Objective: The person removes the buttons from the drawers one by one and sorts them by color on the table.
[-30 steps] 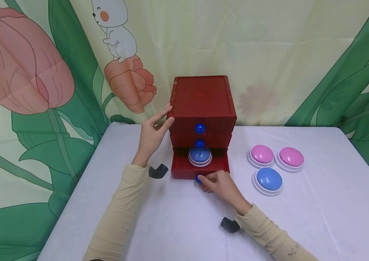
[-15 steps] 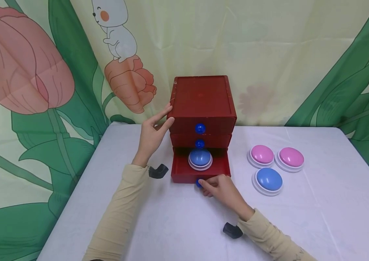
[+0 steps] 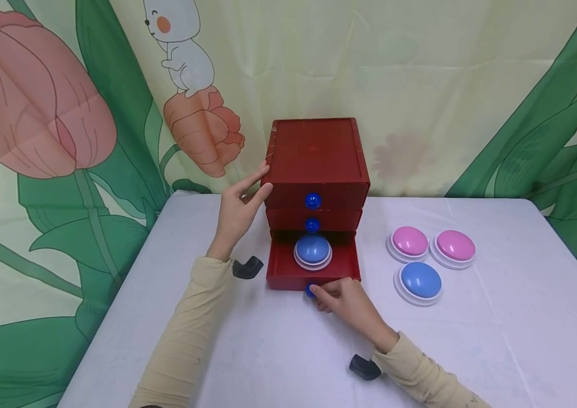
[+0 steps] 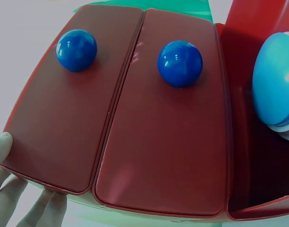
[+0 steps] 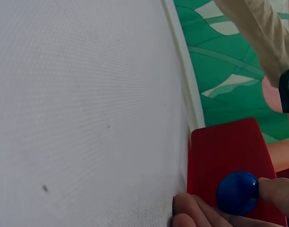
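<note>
A dark red chest of drawers [image 3: 314,153] with round blue knobs stands at the back of the table. Its bottom drawer [image 3: 288,282] is pulled out, and a blue push button [image 3: 313,249] with a white base sits inside. My right hand [image 3: 347,300] pinches the bottom drawer's blue knob [image 5: 238,193] between thumb and fingers. My left hand [image 3: 237,212] rests against the chest's left side with fingers extended; in the left wrist view its fingertips [image 4: 52,208] lie along the chest's edge. The upper two drawers are closed.
Two pink push buttons [image 3: 410,242] and another blue push button [image 3: 421,280] stand on the white table [image 3: 523,317] right of the chest. A printed curtain [image 3: 421,113] hangs behind. Black wrist-worn pieces [image 3: 365,367] show near both sleeves.
My right hand has drawn the bottom drawer farther out toward me, and the blue button inside has come along with it. My left hand has stayed in place.
</note>
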A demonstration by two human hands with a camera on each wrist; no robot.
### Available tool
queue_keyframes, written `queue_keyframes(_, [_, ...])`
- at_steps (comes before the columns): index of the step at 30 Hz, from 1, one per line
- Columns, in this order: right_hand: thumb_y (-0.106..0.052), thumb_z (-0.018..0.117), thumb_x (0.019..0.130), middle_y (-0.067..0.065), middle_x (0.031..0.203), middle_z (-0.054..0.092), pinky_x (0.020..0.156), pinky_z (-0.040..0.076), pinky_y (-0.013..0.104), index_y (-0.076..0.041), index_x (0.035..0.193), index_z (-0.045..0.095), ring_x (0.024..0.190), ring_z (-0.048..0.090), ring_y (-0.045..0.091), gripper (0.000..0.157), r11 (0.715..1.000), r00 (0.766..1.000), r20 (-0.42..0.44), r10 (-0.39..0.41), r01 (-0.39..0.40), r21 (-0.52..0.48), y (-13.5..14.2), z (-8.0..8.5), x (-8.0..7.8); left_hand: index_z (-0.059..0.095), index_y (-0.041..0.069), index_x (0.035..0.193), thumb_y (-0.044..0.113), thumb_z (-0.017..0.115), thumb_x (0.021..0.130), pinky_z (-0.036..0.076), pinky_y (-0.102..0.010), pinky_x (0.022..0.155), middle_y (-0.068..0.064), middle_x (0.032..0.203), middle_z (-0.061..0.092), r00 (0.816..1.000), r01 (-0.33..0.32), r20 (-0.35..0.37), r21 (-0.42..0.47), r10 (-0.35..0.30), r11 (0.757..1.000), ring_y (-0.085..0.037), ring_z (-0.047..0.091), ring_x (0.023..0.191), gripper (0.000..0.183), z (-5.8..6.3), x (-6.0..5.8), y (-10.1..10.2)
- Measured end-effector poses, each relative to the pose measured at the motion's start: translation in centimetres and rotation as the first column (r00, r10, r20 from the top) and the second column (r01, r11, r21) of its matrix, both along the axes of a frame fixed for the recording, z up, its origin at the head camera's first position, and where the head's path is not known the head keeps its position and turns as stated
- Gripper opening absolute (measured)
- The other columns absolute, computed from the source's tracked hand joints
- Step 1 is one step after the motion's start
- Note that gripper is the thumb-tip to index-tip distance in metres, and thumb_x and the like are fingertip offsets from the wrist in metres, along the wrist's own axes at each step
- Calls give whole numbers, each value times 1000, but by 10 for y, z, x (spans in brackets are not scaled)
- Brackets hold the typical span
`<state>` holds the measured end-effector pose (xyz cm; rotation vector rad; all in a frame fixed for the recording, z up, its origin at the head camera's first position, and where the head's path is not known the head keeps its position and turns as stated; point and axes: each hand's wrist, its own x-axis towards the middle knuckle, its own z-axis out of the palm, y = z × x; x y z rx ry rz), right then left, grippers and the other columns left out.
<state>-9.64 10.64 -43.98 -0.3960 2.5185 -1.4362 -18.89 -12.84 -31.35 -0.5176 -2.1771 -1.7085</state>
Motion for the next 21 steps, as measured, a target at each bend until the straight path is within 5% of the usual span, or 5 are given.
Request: queue_keyframes(21, [-35,66,96,1,75,74,66,56,21,-7,90,78,68,69,12,31,999,1000,-4,16,-15,46,3,10,4,57,-1,137,7,64,96,50,-49,102,-14,146,52,1000,-8,-5,-13,8,1000,-29,51,135,43,-1,0,0])
